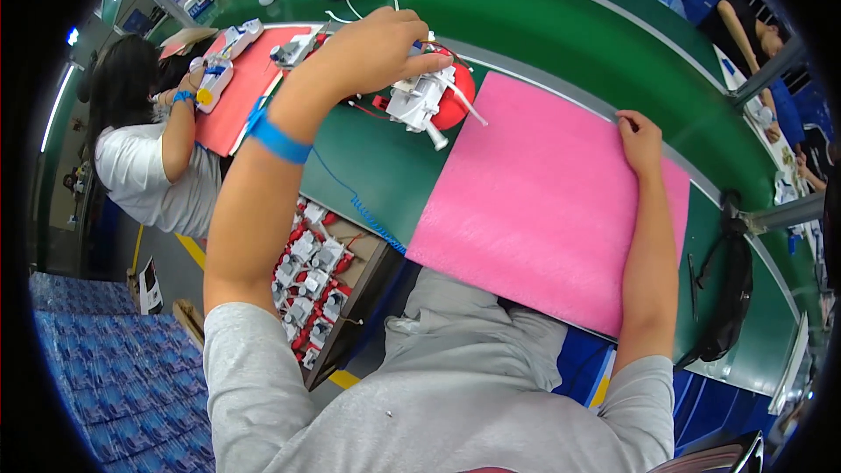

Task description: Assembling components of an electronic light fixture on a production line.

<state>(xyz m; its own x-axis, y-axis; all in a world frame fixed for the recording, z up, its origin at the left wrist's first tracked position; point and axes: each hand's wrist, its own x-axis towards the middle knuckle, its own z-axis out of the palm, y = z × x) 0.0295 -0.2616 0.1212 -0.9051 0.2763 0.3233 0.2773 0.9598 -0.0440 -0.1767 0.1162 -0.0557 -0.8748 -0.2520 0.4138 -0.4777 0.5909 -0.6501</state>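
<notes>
Over the green bench, left of the pink foam mat [534, 201], my left hand [381, 48] is closed on a white plastic mechanism [416, 103] with a red rounded part [454, 101] and a white tube. Its fingertips are partly hidden behind the hand and the mechanism. On that wrist sits a blue strap [279, 142], with a coiled blue cord [368, 215] running down the bench. My right hand [641, 142] rests at the far right edge of the mat, fingers curled in, nothing visible in them. The right forearm lies along the mat's right side.
Below the bench at left, an open box [363, 298] holds several similar red-and-white mechanisms [308, 276]. A co-worker [149, 140] handles a white device over a red mat [250, 88]. A black bag [723, 298] lies right of the pink mat. Metal posts [784, 213] stand along the bench.
</notes>
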